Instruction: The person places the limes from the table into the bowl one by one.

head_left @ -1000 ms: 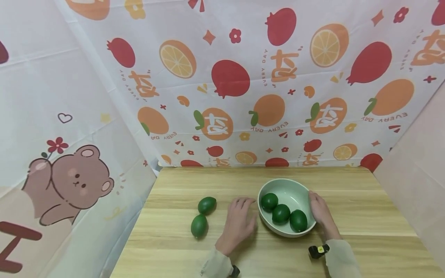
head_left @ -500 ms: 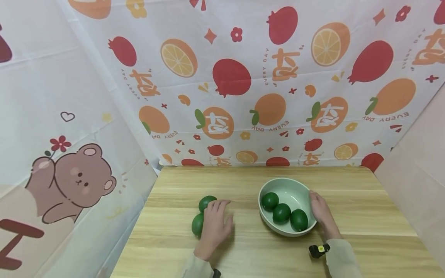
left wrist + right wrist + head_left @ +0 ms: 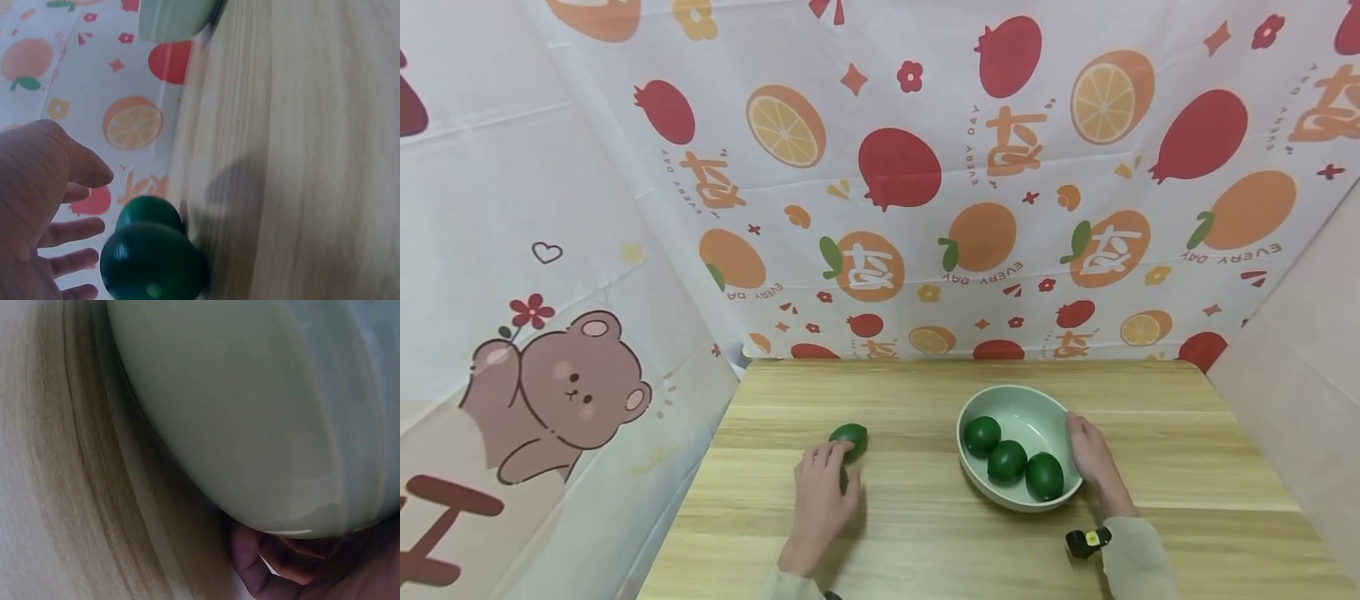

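My left hand [image 3: 822, 496] is over the left part of the table, its fingers loosely bent. In the left wrist view its fingers reach beside a dark green lime [image 3: 153, 262] without closing on it; from the head view the hand hides this fruit. Just beyond the fingertips lies another lime [image 3: 850, 437]. My right hand [image 3: 1093, 458] holds the right side of a pale green bowl [image 3: 1030, 412], and the right wrist view has its curled fingers [image 3: 247, 550] against the outer wall. Inside the bowl sit three limes [image 3: 1007, 462].
The wooden table [image 3: 940, 550] has light, striped boards. A fruit-printed cloth [image 3: 955, 308] hangs behind its back edge. Another cloth with a bear print [image 3: 580, 392] hangs on the left, and a pale cloth [image 3: 1300, 375] lines the right.
My left hand has travelled left from beside the bowl, past the far lime, to over the near one. The right hand and the bowl have stayed in place.
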Demonstrator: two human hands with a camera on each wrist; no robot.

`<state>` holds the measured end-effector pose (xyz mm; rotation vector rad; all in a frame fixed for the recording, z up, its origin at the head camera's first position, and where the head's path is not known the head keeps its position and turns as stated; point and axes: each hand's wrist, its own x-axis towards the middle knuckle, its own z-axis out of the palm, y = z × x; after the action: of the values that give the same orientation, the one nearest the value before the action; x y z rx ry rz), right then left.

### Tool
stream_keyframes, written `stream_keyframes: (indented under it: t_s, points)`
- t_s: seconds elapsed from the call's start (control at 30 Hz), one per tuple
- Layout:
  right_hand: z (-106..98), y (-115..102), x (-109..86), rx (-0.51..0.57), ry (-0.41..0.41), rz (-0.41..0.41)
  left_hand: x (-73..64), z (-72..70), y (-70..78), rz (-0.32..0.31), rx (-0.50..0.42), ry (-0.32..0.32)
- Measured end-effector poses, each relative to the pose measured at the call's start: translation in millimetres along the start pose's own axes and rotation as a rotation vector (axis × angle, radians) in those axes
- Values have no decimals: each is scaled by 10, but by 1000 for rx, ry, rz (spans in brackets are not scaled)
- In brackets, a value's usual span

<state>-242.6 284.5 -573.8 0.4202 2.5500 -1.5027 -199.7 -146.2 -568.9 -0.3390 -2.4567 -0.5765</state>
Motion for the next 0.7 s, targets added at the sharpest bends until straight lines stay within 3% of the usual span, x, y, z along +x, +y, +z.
stream_keyframes:
  t_s: [0.23,0.47,0.7]
  points:
    - [6,13,13,8,1,5,-90,-44,-118,-69,13,-40]
    - [-7,6,18,7,0,12,-115,-65,-165,-175,-40,-163]
    - [0,14,21,7,2,8,-102,-107,-188,-195,-57,-220]
